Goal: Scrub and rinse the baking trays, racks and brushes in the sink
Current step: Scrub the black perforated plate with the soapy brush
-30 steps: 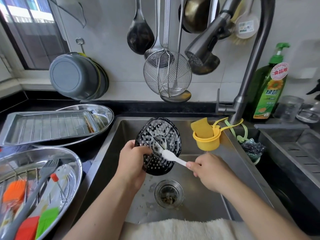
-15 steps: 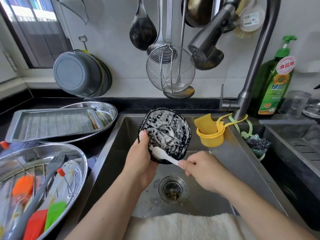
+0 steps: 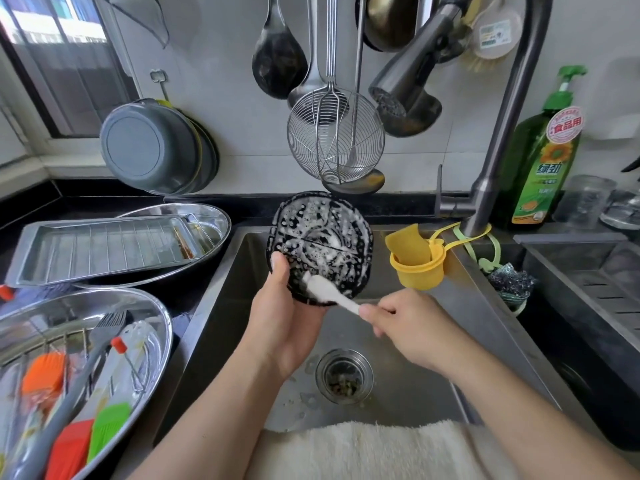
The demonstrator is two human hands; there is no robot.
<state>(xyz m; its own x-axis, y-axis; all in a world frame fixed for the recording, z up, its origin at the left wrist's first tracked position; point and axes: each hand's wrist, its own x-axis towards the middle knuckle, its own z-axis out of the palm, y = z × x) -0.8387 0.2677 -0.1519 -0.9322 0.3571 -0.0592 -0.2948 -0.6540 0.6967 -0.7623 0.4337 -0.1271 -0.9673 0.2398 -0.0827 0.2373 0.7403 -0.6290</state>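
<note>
Above the steel sink, my left hand grips the lower left edge of a round black perforated rack. The rack faces me, tilted back, and is covered in white suds. My right hand pinches the handle of a white scrubbing brush, whose head lies on the rack's lower part next to my left thumb. On the left counter, a rectangular baking tray with a wire rack in it sits in an oval steel dish. A nearer oval dish holds orange, red and green silicone brushes.
The faucet head hangs over the sink, with no water running. A yellow holder with a sponge hangs at the sink's right rim, a steel scourer beside it. Ladles and a wire skimmer hang on the wall. A towel covers the front edge.
My left hand has turned the rack to face me, and more suds cover it. The brush head has slid from the rack's middle down to its lower edge.
</note>
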